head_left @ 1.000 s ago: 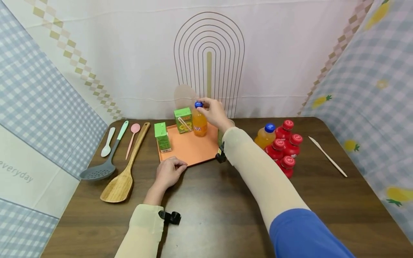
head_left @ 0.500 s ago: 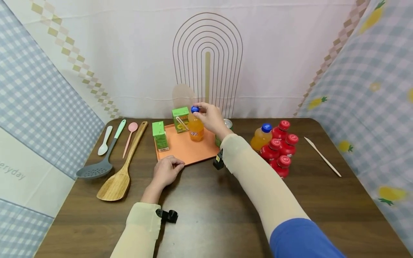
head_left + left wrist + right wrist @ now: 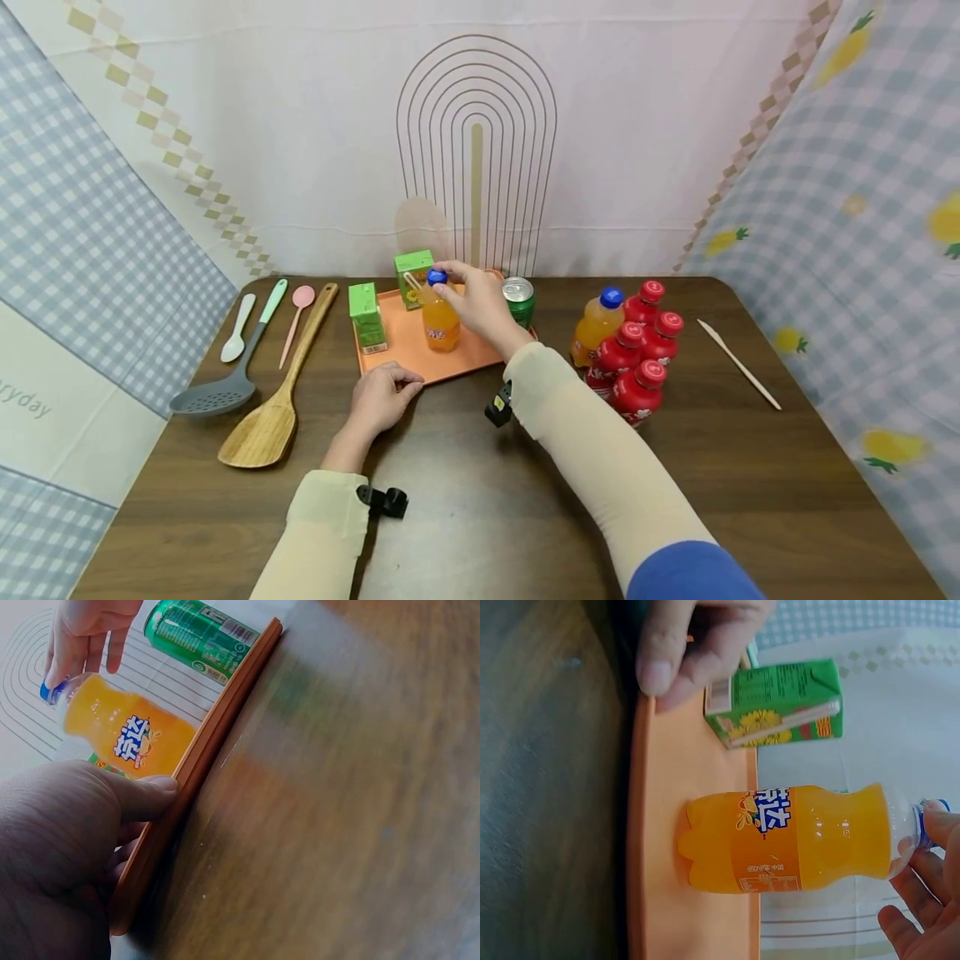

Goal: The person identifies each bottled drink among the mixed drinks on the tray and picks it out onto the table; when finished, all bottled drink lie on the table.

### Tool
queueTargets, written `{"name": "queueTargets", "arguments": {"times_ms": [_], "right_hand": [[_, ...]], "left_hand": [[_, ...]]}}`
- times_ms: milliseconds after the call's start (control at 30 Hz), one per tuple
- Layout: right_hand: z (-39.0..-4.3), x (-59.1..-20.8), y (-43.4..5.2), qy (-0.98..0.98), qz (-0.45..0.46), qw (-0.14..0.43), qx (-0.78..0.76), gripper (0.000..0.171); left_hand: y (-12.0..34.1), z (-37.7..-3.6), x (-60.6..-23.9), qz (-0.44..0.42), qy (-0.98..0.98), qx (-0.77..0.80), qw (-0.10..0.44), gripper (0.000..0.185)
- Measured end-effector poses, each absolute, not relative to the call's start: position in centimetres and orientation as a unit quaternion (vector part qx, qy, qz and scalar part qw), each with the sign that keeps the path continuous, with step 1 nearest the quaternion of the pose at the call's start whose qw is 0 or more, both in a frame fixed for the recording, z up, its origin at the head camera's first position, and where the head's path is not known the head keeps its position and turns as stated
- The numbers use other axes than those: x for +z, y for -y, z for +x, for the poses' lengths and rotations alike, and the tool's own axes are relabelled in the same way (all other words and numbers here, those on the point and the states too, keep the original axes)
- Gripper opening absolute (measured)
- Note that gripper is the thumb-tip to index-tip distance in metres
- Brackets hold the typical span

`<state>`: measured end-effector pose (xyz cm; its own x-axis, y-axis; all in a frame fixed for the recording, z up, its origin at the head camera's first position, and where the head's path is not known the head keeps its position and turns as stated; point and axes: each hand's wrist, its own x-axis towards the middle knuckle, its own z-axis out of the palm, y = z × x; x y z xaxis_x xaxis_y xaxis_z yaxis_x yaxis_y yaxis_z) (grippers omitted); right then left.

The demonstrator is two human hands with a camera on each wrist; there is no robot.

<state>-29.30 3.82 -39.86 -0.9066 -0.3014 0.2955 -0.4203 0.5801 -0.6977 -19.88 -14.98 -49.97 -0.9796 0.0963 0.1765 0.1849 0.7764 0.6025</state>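
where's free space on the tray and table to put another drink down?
Tray: its near right part, between the orange bottle and the can, is bare. Its back left is crowded by two green cartons. Table: the whole near strip is bare, also the patch between the red bottles and the wooden knife. The utensils fill the left edge.

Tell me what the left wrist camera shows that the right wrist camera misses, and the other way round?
Only the left wrist view shows the green can lying beyond the tray's edge. Only the right wrist view shows a green juice carton with its straw. Both show the orange soda bottle standing on the orange tray, the right hand holding its blue cap, and the left hand gripping the tray's near rim.
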Motion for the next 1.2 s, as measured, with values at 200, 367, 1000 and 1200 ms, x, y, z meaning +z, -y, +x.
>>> {"name": "queueTargets", "arguments": {"times_ms": [200,367,1000,1200], "right_hand": [[-27.9,-40.1,-3.6,0.883,0.228,0.087,0.402,0.035],[-27.2,-40.0,-3.6,0.879,0.237,0.082,0.405,0.035],[-26.8,-41.4,-3.1,0.852,0.252,0.099,0.449,0.045],[-27.1,-41.8,-2.9,0.825,0.237,0.1,0.503,0.047]], "left_hand": [[15.1,-19.8,-49.9,-0.085,0.939,-0.324,0.076,0.006],[15.0,-19.8,-49.8,-0.087,0.938,-0.326,0.077,0.006],[15.1,-19.9,-49.9,-0.083,0.941,-0.319,0.072,0.007],[15.1,-20.0,-50.0,-0.085,0.942,-0.318,0.072,0.007]]}}
